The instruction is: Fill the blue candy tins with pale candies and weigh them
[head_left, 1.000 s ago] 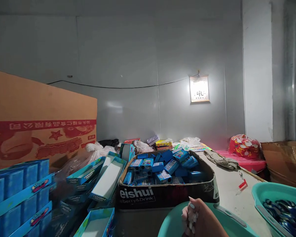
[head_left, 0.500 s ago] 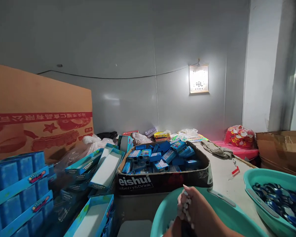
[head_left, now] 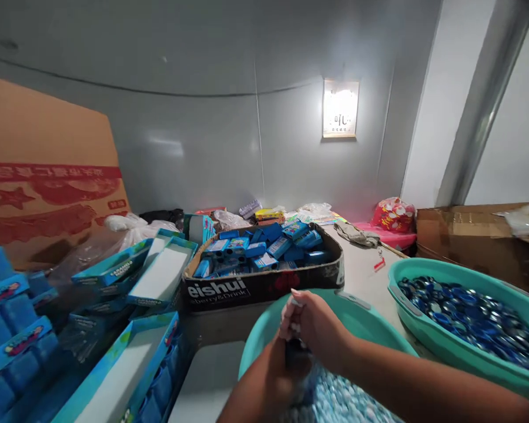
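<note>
Both hands work over the near basin (head_left: 365,310), a teal tub at the front edge of the worktop (head_left: 361,273). The right hand (head_left: 314,326) sits above the tub's middle with its fingers curled shut; its grip is clenched on the top of a small dark item (head_left: 296,353), which I cannot identify. The left hand (head_left: 271,385) comes up from below and meets that item from the underside; blur and the right hand hide its fingers, so I cannot tell whether its grip is closed or released. The item is between the two hands, just above the pale pellets (head_left: 335,402) that fill the near basin.

A second basin (head_left: 417,329), also teal, stands just beside it on the right and holds glossy dark blue pieces (head_left: 467,311). Behind the hands is a black cardboard tray (head_left: 255,288), loosely piled with small blue packets (head_left: 264,249). Left of the tray, open blue display boxes (head_left: 161,276) lie tilted and overlapping, white insides up; more of them are stacked at the left edge.

A large brown carton (head_left: 39,170) with red print stands against the wall on the left; a lit sign (head_left: 340,108) hangs on the wall; a grey cloth (head_left: 357,234) and a red bag (head_left: 392,214) lie at the far end of the worktop; a second brown carton (head_left: 467,235) stands at the right.
</note>
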Demonstrator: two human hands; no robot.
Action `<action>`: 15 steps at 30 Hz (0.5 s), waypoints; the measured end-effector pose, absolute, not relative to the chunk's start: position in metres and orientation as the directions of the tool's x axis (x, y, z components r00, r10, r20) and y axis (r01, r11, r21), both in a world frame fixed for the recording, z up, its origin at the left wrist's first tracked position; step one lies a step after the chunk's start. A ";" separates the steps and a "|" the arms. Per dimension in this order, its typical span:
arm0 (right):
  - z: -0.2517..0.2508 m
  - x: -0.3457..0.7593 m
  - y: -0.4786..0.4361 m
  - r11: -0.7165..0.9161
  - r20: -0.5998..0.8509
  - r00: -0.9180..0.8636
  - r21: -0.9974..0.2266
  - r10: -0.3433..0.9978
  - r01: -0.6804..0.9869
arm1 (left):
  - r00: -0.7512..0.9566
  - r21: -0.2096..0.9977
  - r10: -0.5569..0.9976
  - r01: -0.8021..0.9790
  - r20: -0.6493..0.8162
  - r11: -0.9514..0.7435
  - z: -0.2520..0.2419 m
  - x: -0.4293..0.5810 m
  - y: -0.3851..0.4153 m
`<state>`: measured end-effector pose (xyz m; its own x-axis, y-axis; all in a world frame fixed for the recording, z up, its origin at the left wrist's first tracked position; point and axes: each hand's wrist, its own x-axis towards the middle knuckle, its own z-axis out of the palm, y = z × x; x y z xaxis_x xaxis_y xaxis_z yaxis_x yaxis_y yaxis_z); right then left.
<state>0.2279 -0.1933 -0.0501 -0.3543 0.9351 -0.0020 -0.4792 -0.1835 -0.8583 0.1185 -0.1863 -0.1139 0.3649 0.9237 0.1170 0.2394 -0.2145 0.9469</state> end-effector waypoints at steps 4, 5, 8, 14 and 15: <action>-0.047 0.233 -0.194 -0.095 0.096 -0.422 -0.907 0.902 -0.409 | 0.341 0.943 0.930 0.243 0.136 -0.227 -0.103 0.108 -0.206; -0.046 0.235 -0.194 -0.066 0.121 -0.437 -0.919 0.891 -0.389 | 0.335 0.938 0.929 0.246 0.154 -0.244 -0.099 0.106 -0.208; -0.043 0.238 -0.194 0.021 0.198 -0.465 -0.933 0.863 -0.358 | 0.317 0.925 0.930 0.263 0.185 -0.273 -0.089 0.103 -0.211; -0.034 0.251 -0.191 0.427 0.425 -0.298 -0.902 0.855 -0.063 | 0.182 0.930 0.982 0.347 0.058 -0.119 -0.081 0.105 -0.215; -0.032 0.254 -0.189 0.471 0.453 -0.266 -0.882 0.851 0.003 | 0.188 0.942 0.980 0.312 0.064 -0.122 -0.081 0.105 -0.215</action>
<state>0.2540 -0.1894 -0.0319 -0.2664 0.8505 0.4535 0.0033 0.4713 -0.8820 0.1053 -0.2153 -0.0805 0.1883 0.9800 0.0643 0.3124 -0.1218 0.9421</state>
